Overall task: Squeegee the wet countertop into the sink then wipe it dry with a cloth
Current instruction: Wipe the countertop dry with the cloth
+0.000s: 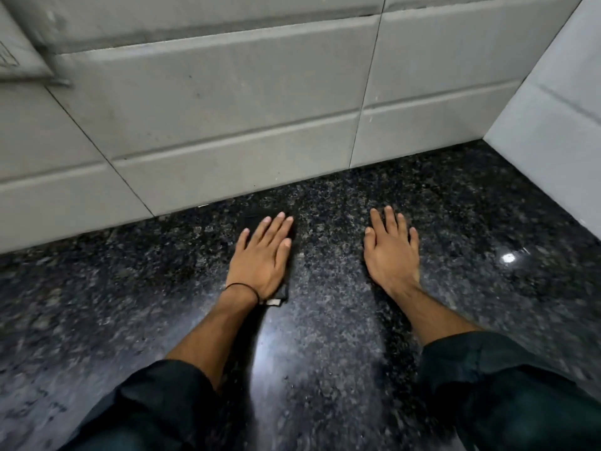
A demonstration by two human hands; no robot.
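A dark speckled granite countertop (325, 320) fills the lower half of the view and shines with reflected light. My left hand (263, 255) lies flat, palm down, pressing a black cloth (282, 291) against the counter; only the cloth's edges and a small white tag near my wrist show around the hand. My right hand (392, 252) rests flat on the bare stone to the right, fingers spread, holding nothing. No squeegee and no sink are in view.
A grey tiled wall (227, 109) runs along the back of the counter. A white tiled side wall (553, 109) closes the right corner. Dark sleeves cover both forearms at the bottom.
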